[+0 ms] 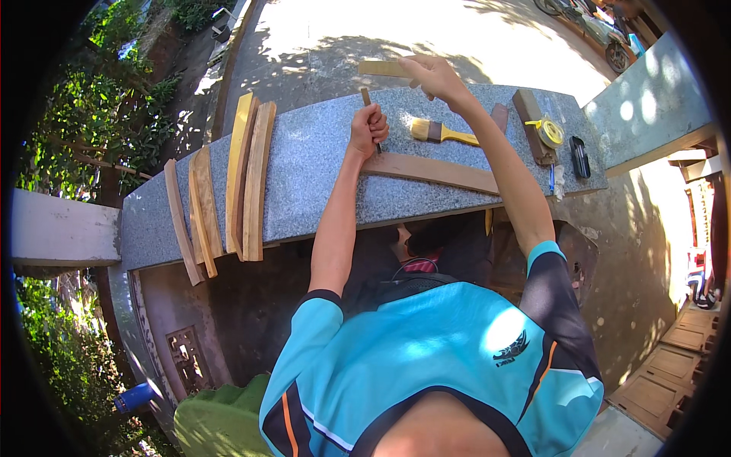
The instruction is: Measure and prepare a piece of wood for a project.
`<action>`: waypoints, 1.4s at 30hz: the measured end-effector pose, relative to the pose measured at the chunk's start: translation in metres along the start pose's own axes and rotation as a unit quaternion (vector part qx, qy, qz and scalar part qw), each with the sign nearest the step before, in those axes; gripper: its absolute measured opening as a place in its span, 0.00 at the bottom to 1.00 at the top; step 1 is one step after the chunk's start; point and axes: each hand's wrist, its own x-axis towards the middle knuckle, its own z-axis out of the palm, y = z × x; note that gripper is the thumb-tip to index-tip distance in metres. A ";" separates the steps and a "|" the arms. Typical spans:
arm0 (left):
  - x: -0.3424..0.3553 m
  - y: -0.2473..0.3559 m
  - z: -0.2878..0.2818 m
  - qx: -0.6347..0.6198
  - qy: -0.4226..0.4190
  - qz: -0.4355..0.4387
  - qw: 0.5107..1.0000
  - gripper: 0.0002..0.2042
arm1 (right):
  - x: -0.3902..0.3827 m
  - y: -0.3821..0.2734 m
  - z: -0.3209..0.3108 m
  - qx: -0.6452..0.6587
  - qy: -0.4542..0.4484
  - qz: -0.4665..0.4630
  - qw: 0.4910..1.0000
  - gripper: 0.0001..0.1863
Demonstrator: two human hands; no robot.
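Note:
My left hand (368, 131) is closed in a fist around a slim upright chisel (365, 96), its brown upper end above the fist and a dark lower end below. That lower end meets or nearly meets the left end of a flat wooden board (434, 170) on the stone bench (304, 152). Higher and farther right, my right hand (435, 78) grips one end of a flat wooden strip (383, 68), which points left above the chisel. Beneath my right forearm lies a paintbrush (428, 130) with a yellow handle, partly hidden by the arm.
Several wooden strips (259, 183) lie on the bench's left, some overhanging its near edge. At its right are a brown block (534, 126), a yellow tape roll (550, 134), a blue pen (552, 178) and a black object (580, 157). Walls (68, 228) flank the bench.

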 end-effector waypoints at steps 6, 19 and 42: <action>0.000 -0.005 0.012 0.106 -0.043 -0.024 0.993 0.19 | -0.009 -0.012 -0.007 -0.010 -0.015 -0.003 1.000 0.28; 0.005 -0.001 0.005 0.049 -0.065 -0.070 0.994 0.21 | -0.030 -0.003 -0.042 0.015 0.018 0.027 0.999 0.24; 0.004 -0.001 0.003 0.056 -0.071 -0.052 0.995 0.21 | -0.043 0.014 -0.037 0.031 0.007 0.069 0.997 0.24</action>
